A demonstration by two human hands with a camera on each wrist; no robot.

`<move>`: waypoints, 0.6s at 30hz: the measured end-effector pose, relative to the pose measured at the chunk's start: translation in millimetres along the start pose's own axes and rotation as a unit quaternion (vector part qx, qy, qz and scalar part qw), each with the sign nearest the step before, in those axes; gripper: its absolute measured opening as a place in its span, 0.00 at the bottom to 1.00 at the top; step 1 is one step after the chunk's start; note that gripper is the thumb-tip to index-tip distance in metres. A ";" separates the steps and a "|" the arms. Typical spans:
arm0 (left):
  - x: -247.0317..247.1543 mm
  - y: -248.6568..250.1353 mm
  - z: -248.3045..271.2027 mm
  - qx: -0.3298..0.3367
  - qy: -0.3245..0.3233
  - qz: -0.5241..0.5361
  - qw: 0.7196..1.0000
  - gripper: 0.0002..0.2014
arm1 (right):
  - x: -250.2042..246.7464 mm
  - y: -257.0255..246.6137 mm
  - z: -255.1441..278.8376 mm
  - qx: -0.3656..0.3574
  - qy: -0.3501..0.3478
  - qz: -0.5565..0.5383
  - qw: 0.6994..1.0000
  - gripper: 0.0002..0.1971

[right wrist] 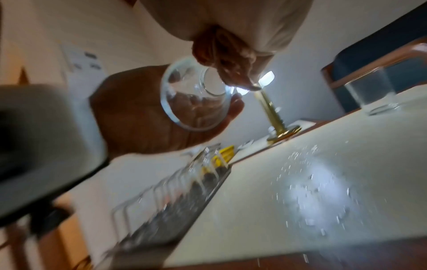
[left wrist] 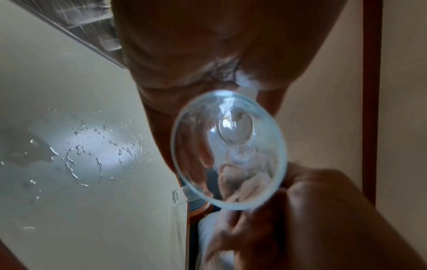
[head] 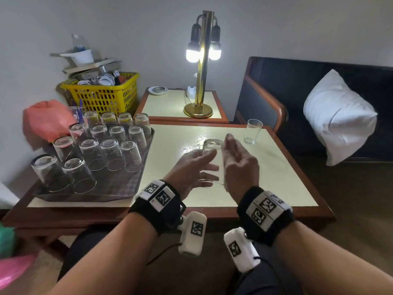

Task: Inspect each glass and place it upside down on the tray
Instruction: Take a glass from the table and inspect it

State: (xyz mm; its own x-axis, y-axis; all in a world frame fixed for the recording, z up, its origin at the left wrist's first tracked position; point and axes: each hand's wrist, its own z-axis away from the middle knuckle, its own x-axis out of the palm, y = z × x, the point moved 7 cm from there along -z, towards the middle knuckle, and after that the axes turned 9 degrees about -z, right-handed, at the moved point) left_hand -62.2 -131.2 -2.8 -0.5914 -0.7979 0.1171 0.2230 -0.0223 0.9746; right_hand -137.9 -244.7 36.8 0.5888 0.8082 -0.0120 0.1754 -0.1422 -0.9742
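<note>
Cream-topped and wood-edged, the low table carries the work, its surface beaded with water drops under the lamp's glare. Nearest the camera, a person's left hand and right hand hold one clear glass between them above the table, lying on its side with the open mouth turned back toward the wrists, apparently so the inside can be checked against the light. Left fingers spread loosely along the wall; right fingers lie straighter along the other side, with a thumb or fingertip at the base in the right wrist view. How firmly either hand grips is hard to judge through the clear wall, and motion blur smears the rim.

At left, the dark tray already bears rows of upturned glasses, packed close to save room. One upright glass waits near the table's far edge, well apart from the hands.

Beyond stand a brass lamp, a yellow basket and a white pillow. The tray's left corner is hidden behind glassware.
</note>
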 end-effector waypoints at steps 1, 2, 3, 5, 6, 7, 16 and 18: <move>-1.5 3.5 -1.4 0.018 0.019 -0.006 1.000 0.26 | 1.8 -1.2 1.3 -0.004 -0.005 -0.002 1.000 0.23; -6.0 7.1 -2.5 0.028 0.046 0.005 0.999 0.28 | 7.6 -3.5 8.3 -0.016 -0.029 0.005 0.999 0.23; -10.4 7.8 -3.8 0.028 0.063 0.027 0.997 0.28 | 13.9 -5.1 16.6 -0.026 -0.059 0.019 0.998 0.22; -10.3 4.5 -3.9 -0.010 0.039 0.044 0.998 0.24 | 14.5 -6.1 18.8 -0.042 -0.068 0.034 0.996 0.22; -4.3 3.2 -1.8 -0.019 0.004 0.032 0.999 0.23 | 8.1 -7.5 10.6 -0.040 -0.045 0.027 0.998 0.22; 1.0 2.1 -0.2 -0.012 -0.021 0.014 1.000 0.23 | 1.7 -8.4 2.0 -0.028 -0.017 0.003 0.999 0.22; 2.5 -0.9 3.8 -0.006 -0.031 -0.004 1.000 0.26 | 1.2 -7.0 3.2 -0.025 -0.002 -0.005 1.000 0.22; -2.5 6.1 2.6 0.031 0.013 -0.001 0.999 0.30 | 7.7 -13.1 10.5 -0.044 -0.023 0.013 0.999 0.22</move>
State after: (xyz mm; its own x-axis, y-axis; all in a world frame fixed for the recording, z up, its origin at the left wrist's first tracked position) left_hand -61.4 -127.9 3.4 -0.5707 -0.8136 0.1112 0.1731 0.0132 0.9848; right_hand -143.9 -230.6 47.1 0.5572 0.8290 -0.0488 0.2308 -0.2110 -0.9499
